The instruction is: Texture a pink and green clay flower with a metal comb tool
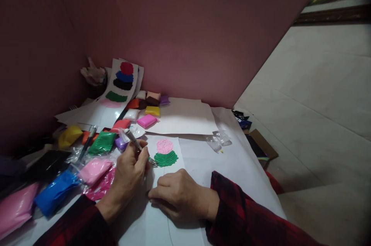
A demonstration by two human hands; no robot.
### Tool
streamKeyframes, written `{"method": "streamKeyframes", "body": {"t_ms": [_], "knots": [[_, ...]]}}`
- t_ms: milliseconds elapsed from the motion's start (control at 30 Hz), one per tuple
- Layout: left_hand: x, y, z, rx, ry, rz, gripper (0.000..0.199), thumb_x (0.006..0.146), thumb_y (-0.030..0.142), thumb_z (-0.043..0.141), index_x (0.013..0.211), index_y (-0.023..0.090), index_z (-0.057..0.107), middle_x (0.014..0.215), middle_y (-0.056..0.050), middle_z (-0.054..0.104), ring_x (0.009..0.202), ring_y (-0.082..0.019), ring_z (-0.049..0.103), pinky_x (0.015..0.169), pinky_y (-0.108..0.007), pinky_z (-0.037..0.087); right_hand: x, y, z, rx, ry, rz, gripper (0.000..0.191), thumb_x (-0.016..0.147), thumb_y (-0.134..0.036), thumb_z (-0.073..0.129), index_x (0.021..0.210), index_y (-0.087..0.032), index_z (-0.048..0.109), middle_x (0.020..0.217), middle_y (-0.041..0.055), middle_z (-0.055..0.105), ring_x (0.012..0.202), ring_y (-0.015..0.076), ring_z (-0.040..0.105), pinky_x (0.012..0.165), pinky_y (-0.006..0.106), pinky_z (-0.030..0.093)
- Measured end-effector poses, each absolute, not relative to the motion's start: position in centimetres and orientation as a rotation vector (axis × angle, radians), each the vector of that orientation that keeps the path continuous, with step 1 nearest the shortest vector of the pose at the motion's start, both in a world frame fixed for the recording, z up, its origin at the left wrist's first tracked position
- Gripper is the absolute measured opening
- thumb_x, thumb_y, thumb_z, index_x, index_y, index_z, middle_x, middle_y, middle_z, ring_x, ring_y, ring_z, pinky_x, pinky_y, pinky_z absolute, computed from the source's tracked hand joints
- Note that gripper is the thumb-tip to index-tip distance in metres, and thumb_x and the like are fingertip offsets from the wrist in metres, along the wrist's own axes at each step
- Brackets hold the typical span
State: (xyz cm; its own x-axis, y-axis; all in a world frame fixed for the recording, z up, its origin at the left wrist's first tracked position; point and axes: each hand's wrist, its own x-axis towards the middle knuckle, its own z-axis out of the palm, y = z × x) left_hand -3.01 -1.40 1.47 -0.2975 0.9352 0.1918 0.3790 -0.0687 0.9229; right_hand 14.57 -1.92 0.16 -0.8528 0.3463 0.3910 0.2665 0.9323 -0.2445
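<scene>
Paper strip [156, 224]: flat on the worktop [236, 168], starting nearest; clock centre is its green patch [165, 159].
Right hand [179, 195]: 5 o'clock, fingers bent, resting on the strip; underside hidden, cannot tell whether it grips anything.
Near packets: large pink packet [19, 209] and blue packet [56, 193], both 8 o'clock.
Left hand [130, 172]: 8 o'clock, closed round a pen-like tool [135, 140]; tip by the patch's left edge, contact unclear.
Pink disc [164, 146]: 12 o'clock, touching the patch.
Green packet [102, 143]: 9 o'clock, beyond the left hand.
Clear wrappers [218, 140]: 2 o'clock, crumpled.
Far packets: hot pink packet [147, 121], 11 o'clock; yellow packet [152, 111] just behind.
Plain sheets [185, 116]: 1 o'clock, flat.
Colour sheet [109, 90]: 11 o'clock, upper part raised; red, blue, black, green, pink bands.
Wall [185, 37]: 12 o'clock, dull pink, farthest.
</scene>
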Motion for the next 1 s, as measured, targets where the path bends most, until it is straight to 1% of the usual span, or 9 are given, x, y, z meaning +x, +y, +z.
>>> {"method": "streamKeyframes", "body": {"t_ms": [67,267,400,567,867,1000], "knots": [[-3.10,-1.35,1.47,1.434,1.702,1.367,0.021,0.085,0.041,0.054,0.092,0.022,0.055,0.063,0.003,0.059,0.053,-0.016,0.056,0.050,-0.027,0.046,14.59,-1.92,0.11,-0.438,-2.643,0.249,0.019,0.095,-0.029,0.049,0.094,-0.018,0.064,0.071,-0.0010,0.060,0.059,0.0123,0.048,0.049,0.028,0.027],[-3.30,-1.42,1.39,1.429,1.703,1.360,0.020,0.086,0.041,0.053,0.094,0.023,0.054,0.052,0.006,0.053,0.045,-0.015,0.051,0.045,-0.025,0.041,14.63,-1.90,0.04,-0.439,-2.636,0.254,0.020,0.096,-0.029,0.049,0.096,-0.018,0.065,0.071,-0.0005,0.061,0.059,0.0123,0.050,0.050,0.027,0.028],[-3.33,-1.44,1.35,1.434,1.708,1.384,0.018,0.086,0.039,0.053,0.094,0.023,0.055,0.053,0.006,0.053,0.045,-0.015,0.051,0.045,-0.024,0.040,14.56,-1.89,0.14,-0.439,-2.652,0.248,0.020,0.096,-0.029,0.048,0.095,-0.018,0.065,0.071,-0.0004,0.061,0.059,0.0123,0.051,0.049,0.026,0.030],[-3.27,-1.51,1.56,1.451,1.698,1.433,0.017,0.087,0.039,0.053,0.092,0.022,0.055,0.056,0.006,0.054,0.047,-0.015,0.052,0.047,-0.025,0.042,14.53,-1.87,0.14,-0.434,-2.643,0.239,0.018,0.094,-0.029,0.051,0.094,-0.018,0.065,0.071,-0.0016,0.060,0.058,0.0122,0.050,0.047,0.027,0.029],[-2.71,-1.69,1.95,1.374,1.553,1.454,0.022,0.086,0.042,0.055,0.094,0.021,0.051,0.051,0.006,0.056,0.045,-0.016,0.055,0.047,-0.026,0.045,14.47,-1.88,0.24,-0.448,-2.648,0.229,0.017,0.093,-0.029,0.052,0.090,-0.018,0.065,0.070,-0.0011,0.061,0.058,0.0127,0.049,0.047,0.027,0.028],[-2.87,-1.54,1.42,1.395,1.577,1.432,0.020,0.087,0.040,0.055,0.094,0.022,0.053,0.057,0.005,0.056,0.050,-0.015,0.056,0.050,-0.026,0.045,14.48,-1.89,0.38,-0.441,-2.637,0.254,0.016,0.093,-0.028,0.053,0.093,-0.018,0.065,0.071,-0.0013,0.061,0.059,0.0126,0.050,0.049,0.027,0.031]]}}
